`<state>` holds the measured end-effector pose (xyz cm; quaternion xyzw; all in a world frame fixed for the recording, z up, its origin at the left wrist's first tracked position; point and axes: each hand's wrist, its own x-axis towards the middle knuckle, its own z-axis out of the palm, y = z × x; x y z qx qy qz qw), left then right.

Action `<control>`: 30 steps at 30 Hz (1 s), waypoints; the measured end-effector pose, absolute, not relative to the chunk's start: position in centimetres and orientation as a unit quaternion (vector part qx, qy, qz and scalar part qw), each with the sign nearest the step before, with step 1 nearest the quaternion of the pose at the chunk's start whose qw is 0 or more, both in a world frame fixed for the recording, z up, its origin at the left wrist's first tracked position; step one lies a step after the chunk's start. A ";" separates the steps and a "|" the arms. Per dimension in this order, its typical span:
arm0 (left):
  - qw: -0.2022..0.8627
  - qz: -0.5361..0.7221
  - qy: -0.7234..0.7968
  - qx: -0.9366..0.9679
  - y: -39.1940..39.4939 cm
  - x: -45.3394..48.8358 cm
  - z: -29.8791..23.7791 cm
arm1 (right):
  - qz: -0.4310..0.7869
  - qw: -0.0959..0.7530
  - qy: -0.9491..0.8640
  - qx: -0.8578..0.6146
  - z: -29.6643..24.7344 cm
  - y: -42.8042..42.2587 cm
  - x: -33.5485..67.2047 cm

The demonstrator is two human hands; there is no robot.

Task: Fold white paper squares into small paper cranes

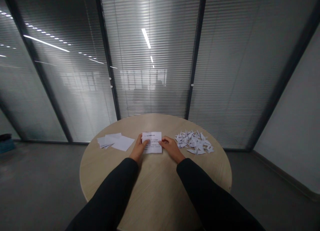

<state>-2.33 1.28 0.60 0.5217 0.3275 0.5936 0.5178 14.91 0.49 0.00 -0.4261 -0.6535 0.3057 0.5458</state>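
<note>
Between my two hands is a white sheet of paper (152, 143) with lines of dark print facing me, too small to read. My left hand (138, 148) grips its left edge, thumb across the front. At the right edge, my right hand (171, 147) pinches the sheet between thumb and fingers. Several blank-looking white sheets (122, 143) lie loosely overlapped on the table to the left of my left hand. A heap of small, pointed white paper pieces (193, 141) sits just right of my right hand.
Everything rests on a round, light wooden table (155, 191). Behind it stands a glass partition with blinds (152, 98) and dark frames. A white wall (292, 124) rises at the right. A blue container (6, 145) stands on the floor at far left.
</note>
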 end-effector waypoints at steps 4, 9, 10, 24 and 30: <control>0.541 0.578 0.304 0.529 1.3 -2.4 0.3 | 0.290 0.568 -0.632 -0.441 -0.2 0.7 15.1; 0.542 0.538 0.300 0.572 1.1 -2.4 0.5 | 0.276 0.593 -0.613 -0.443 -0.2 1.0 15.2; 0.542 0.529 0.305 0.577 1.0 -2.4 0.6 | 0.273 0.596 -0.611 -0.444 -0.2 1.0 15.3; 0.619 0.430 0.321 0.573 0.7 -2.7 0.8 | 0.187 0.508 -0.739 -0.401 0.5 -0.4 15.1; 0.613 0.438 0.324 0.573 1.3 -2.8 -0.2 | 0.183 0.502 -0.734 -0.419 0.7 -0.7 14.9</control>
